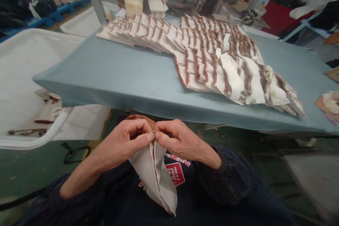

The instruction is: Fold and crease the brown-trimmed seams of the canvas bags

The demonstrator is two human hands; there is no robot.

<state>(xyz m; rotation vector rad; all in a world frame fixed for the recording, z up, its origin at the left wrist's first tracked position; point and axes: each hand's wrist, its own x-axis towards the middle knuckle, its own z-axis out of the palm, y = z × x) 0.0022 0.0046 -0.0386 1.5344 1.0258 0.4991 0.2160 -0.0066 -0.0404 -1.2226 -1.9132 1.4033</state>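
Cloth [165,183], cream with a dark brown line down its length, hangs in front of the torso, below the fingertips; long axis slants down and slightly right. Left hand [129,139] and right hand [181,139] equally near, both pinching its top end, thumbs almost meeting (exact grip hidden). Forearms angle inward. Beyond: blue table [119,74], overlapping rows of cream-and-brown pieces [200,69].

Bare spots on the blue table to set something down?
Biggest: on the blue table, front left, between its near edge, left end and the fabric stacks. Another: right of those stacks, toward the table's right end. Crowded: the middle and back, under overlapping stacks; and off the near edge, where the left hand and right hand pinch a cloth piece.
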